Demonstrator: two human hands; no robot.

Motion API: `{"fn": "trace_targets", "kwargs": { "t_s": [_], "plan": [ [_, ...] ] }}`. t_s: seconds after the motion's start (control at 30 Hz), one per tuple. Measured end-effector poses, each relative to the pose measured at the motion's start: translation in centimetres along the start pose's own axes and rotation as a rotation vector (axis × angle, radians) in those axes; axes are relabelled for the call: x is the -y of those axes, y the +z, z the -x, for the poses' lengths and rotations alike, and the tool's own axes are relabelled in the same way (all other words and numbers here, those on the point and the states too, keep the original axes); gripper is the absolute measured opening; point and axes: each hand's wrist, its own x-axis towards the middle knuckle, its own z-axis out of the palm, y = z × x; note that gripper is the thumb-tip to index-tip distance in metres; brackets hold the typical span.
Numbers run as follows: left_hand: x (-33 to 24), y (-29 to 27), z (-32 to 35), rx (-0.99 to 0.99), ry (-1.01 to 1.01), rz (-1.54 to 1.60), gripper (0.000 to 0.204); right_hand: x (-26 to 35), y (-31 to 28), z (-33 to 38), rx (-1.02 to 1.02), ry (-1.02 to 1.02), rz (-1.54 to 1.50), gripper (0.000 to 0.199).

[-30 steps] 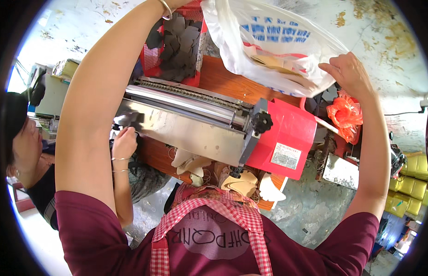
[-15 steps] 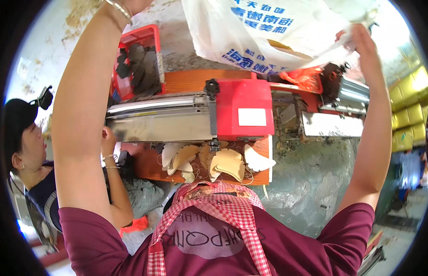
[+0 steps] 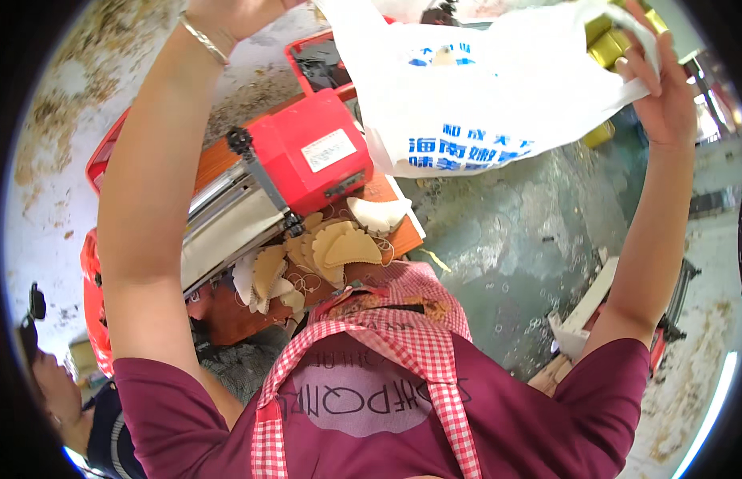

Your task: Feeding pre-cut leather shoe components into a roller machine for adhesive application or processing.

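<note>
A white plastic bag (image 3: 459,104) with blue print is stretched out between my raised hands at the top of the view. My right hand (image 3: 662,92) is closed on its right handle, which loops over the fingers. At the upper edge my left hand (image 3: 239,14), with a bracelet at the wrist, reaches to the bag's left corner; its fingertips are partly cut off by the frame. Below the bag stands a red machine (image 3: 307,148) with a long metal roller part. Several tan scalloped, crescent-shaped pieces (image 3: 351,247) lie in front of it, beside a white piece (image 3: 379,214).
The machine stands on a wooden table (image 3: 403,234). A red crate (image 3: 295,60) with dark pieces is behind it. Another person (image 3: 56,383) in dark clothing is at the lower left. Yellow packages (image 3: 609,46) show behind the bag, and a stained green floor (image 3: 499,255) spreads right of the table.
My view has turned to the right, so the machine and table now appear tilted and further left. The bag is spread wider and hangs lower; the other person has slid toward the lower left.
</note>
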Motion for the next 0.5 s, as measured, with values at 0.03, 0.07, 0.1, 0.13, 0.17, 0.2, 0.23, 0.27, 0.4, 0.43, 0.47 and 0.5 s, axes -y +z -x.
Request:
{"fn": "trace_targets", "kwargs": {
  "t_s": [0.03,0.07,0.1,0.13,0.17,0.2,0.23,0.27,0.4,0.43,0.47,0.5],
  "plan": [
    [1.8,0.7,-1.2,-0.029,-0.056,-0.002,0.055,-0.3,-2.5,0.9,0.201,0.159,-0.054,0.06],
    [3.7,1.6,-2.8,-0.041,-0.116,0.003,0.059,0.3,-5.6,2.7,0.074,0.223,0.42,0.045],
    [5.8,1.9,-3.6,-0.057,-0.141,0.007,0.059,-2.7,1.0,3.1,-0.161,0.205,1.155,0.043],
    [7.9,2.7,-4.4,-0.062,-0.207,-0.01,0.058,-5.2,-1.6,4.2,-0.102,0.259,1.14,0.038],
    [10.0,3.2,-5.6,-0.044,-0.279,-0.015,0.057,-7.4,-4.4,6.3,-0.064,0.321,1.137,0.033],
    [12.2,2.2,-6.5,0.048,-0.303,-0.097,0.06,-8.3,-6.1,7.7,-0.094,0.558,1.039,0.026],
    [14.9,2.2,-7.2,0.056,-0.331,-0.079,0.06,-8.8,-7.7,9.4,-0.138,0.8,0.931,0.019],
    [17.7,2.2,-7.7,0.129,-0.361,-0.076,0.051,-9.3,-8.5,11.3,-0.173,0.714,0.704,0.018],
    [27.3,3.6,-7.2,-0.013,-0.569,-0.341,0.045,-14.7,-11.5,17.7,-0.446,0.489,0.267,0.016],
    [29.4,3.2,-6.6,-0.014,-0.615,-0.352,0.043,-16.0,-12.6,18.8,-0.446,0.536,0.144,0.016],
    [31.4,2.3,-5.7,-0.064,-0.68,-0.336,0.043,-17.5,-13.2,18.9,-0.448,0.56,0.104,0.014],
    [33.9,0.7,-4.9,-0.121,-0.706,-0.328,0.044,-19.8,-14.4,19.5,-0.493,0.56,0.018,0.017]
  ]
}}
